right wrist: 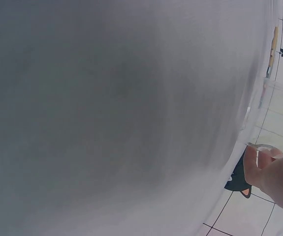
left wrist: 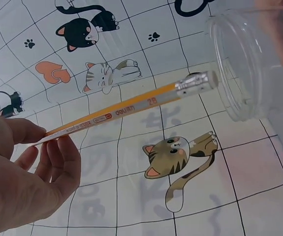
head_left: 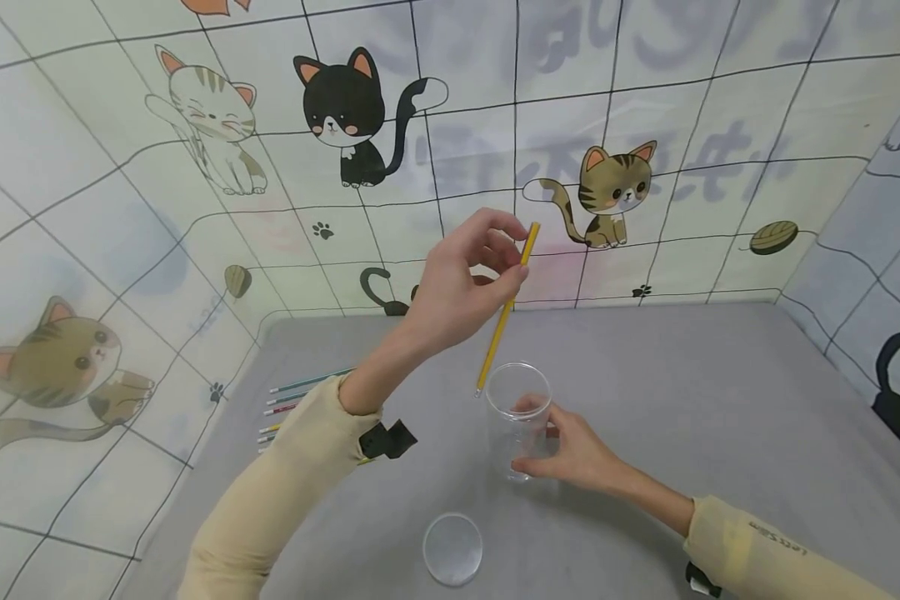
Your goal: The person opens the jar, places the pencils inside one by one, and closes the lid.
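Note:
A yellow pencil [head_left: 498,340] hangs slanted from the fingertips of my left hand [head_left: 457,287], which pinches it near its upper end. Its metal-banded eraser end [left wrist: 198,84] points down, close beside the rim of a clear jar [head_left: 519,408]. On the pencil's side, "2B" is printed in the left wrist view. My right hand [head_left: 581,450] grips the jar low down, thumb in front and fingers behind it. The jar stands upright on the grey table, its mouth uncovered. In the right wrist view, my right hand [right wrist: 274,177] shows at the right edge.
Several pencils [head_left: 285,400] lie side by side on the left of the grey table [head_left: 682,383], partly hidden by my left sleeve. A round clear lid [head_left: 452,550] lies flat near the front. A cat-patterned wall covering [head_left: 472,167] stands behind and at both sides.

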A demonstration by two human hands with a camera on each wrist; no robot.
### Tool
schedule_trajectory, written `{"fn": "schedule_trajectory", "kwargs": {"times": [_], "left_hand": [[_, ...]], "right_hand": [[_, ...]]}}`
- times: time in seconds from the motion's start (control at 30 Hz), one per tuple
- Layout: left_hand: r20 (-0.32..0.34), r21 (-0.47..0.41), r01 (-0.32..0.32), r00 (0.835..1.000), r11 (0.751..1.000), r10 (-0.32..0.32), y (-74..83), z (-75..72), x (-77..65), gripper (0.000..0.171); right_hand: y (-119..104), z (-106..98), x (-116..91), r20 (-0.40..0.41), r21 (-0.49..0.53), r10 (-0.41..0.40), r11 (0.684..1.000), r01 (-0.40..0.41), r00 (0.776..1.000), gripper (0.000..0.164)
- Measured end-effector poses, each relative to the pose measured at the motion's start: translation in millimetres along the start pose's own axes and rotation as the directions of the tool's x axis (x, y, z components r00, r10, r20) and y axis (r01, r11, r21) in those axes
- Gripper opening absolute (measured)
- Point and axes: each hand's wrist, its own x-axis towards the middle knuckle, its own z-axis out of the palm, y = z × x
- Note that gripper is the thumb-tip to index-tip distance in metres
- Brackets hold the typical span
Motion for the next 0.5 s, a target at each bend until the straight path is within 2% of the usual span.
{"fn": "schedule_trajectory", "kwargs": {"times": [0.27,0.5], "left_hand": [[-0.032,-0.082,-0.061,0.998,0.995,0.058,3.7,13.5,6.4,0.026],[-0.034,-0.071,-0.050,0.998,0.996,0.047,-7.4,22.8,3.7,0.025]], "right_hand": [[1,1,1,0.000,-0.003,-0.006,1.000,0.006,1.000,0.069],[1,0,1,-0.001,0.010,-0.006,1.000,0.006,1.000,0.069]]}}
